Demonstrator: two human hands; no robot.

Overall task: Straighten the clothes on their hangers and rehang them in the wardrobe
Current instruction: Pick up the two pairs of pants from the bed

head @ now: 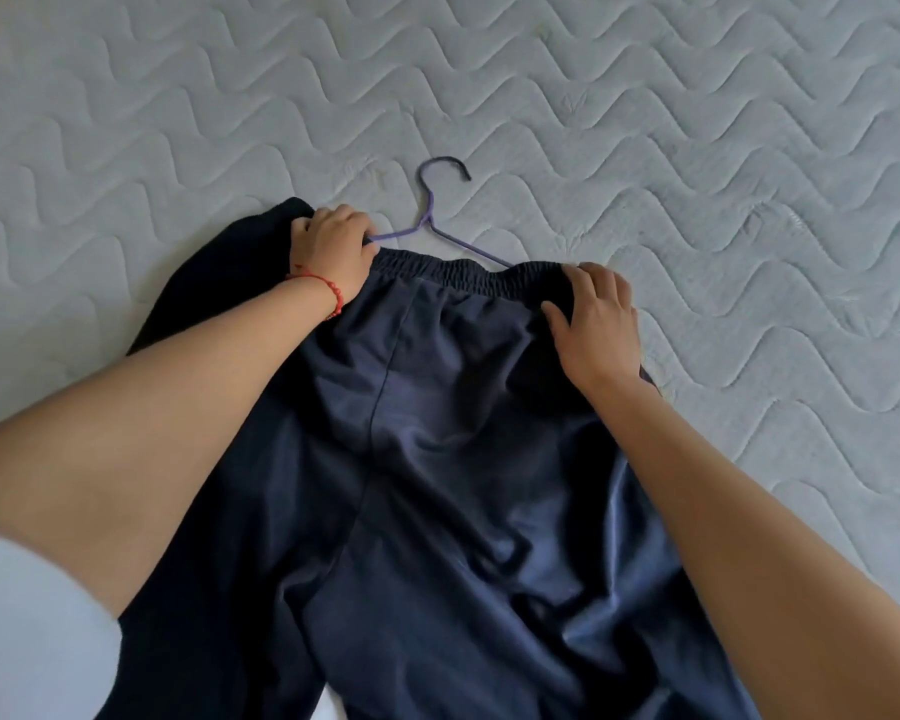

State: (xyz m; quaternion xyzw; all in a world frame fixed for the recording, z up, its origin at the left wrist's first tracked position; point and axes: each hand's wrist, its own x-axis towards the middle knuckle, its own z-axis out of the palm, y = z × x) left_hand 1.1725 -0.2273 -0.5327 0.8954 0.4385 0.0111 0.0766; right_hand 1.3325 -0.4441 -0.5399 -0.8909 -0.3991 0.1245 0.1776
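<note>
Dark navy trousers [437, 459] with a gathered elastic waistband [453, 270] of the same navy lie across a pale grey mattress [697, 122] quilted in a repeating wave pattern. A purple wire hanger [430, 220], its hook tip darker, shows above the waistband. A red beaded bracelet [326, 288] circles the wrist of the left hand [331, 246]; a white sleeve [27, 626] edges the lower left corner.
</note>
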